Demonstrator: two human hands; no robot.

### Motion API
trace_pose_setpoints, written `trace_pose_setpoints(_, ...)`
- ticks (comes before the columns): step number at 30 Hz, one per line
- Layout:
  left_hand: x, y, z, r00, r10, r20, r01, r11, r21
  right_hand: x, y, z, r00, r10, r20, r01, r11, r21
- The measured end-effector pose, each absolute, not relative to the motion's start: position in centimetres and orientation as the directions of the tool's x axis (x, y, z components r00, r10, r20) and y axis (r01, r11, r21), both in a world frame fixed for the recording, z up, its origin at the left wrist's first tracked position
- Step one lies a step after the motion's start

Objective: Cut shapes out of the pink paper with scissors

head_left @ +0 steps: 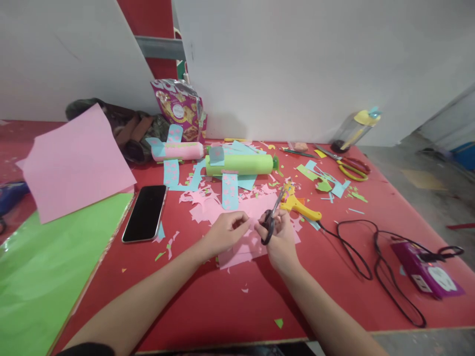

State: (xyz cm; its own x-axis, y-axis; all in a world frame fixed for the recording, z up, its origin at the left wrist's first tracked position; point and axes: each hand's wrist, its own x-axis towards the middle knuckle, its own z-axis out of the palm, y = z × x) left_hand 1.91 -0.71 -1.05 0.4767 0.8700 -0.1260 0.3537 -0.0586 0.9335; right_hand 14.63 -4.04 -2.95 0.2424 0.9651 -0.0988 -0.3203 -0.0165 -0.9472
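Note:
My left hand (230, 228) pinches a small piece of pink paper (252, 224) in front of me. Black-handled scissors (270, 226) hang on the fingers of my right hand (279, 243), blades pointing up and away; its fingertips also meet the pink piece. Under both hands lies a cut pink sheet (243, 254) amid many pink scraps. Just beyond is a green paper-covered tube (241, 164) with blue fins. A similar pink tube (181, 151) lies to its left. Beside the scissors rests a yellow glue gun (302, 207).
A phone (144, 213) and large pink (74, 163) and green (48, 267) sheets lie left. At the back stand a snack bag (180, 106) and a bottle (356, 131). Larger scissors (347, 164) lie right. A black cord (376, 242) runs to a purple power strip (426, 269).

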Motion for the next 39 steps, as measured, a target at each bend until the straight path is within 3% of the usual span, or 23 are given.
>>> trace_pose_setpoints(10,2.1,-0.8,-1.0,0.488,0.867,-0.096,0.46,-0.162,0.873,14.6,-4.0,-2.8,0.232,0.966,-0.111,-0.288,-0.041,-0.957)
trace_pose_setpoints(26,2.1,-0.9,-1.0,0.507,0.858,-0.079,0.466,-0.196,0.863,14.6,-4.1,-2.8,0.233,0.967,-0.103,-0.278,-0.035,-0.96)
trace_pose_setpoints(39,0.1,1.0,-0.4,0.743,0.641,-0.191,0.45,-0.267,0.852,14.5,-4.3,-2.2,-0.011,0.983,-0.182,-0.303,-0.177,-0.936)
